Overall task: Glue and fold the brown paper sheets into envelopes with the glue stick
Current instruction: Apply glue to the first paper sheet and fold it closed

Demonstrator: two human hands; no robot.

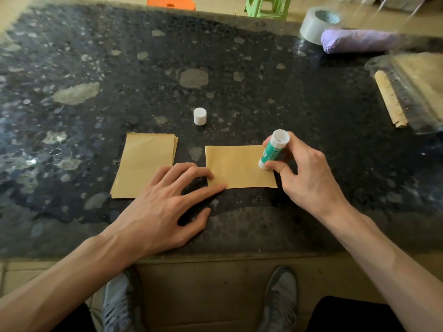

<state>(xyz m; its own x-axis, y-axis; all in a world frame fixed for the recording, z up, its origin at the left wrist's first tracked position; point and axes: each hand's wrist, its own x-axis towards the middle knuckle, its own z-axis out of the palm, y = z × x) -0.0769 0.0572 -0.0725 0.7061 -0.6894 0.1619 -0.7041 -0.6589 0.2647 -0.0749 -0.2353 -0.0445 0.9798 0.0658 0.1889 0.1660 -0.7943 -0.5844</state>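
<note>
Right hand point(309, 178) around glue stick point(273, 150)

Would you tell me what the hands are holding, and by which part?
The right hand grips the glue stick round its green barrel. The left hand holds nothing; its fingers press the sheet's left edge.

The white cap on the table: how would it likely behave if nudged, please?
The white cap stands on a flat end and looks squat, so it would probably slide, not tip. Knocked onto its round side, it could roll on the table.
</note>
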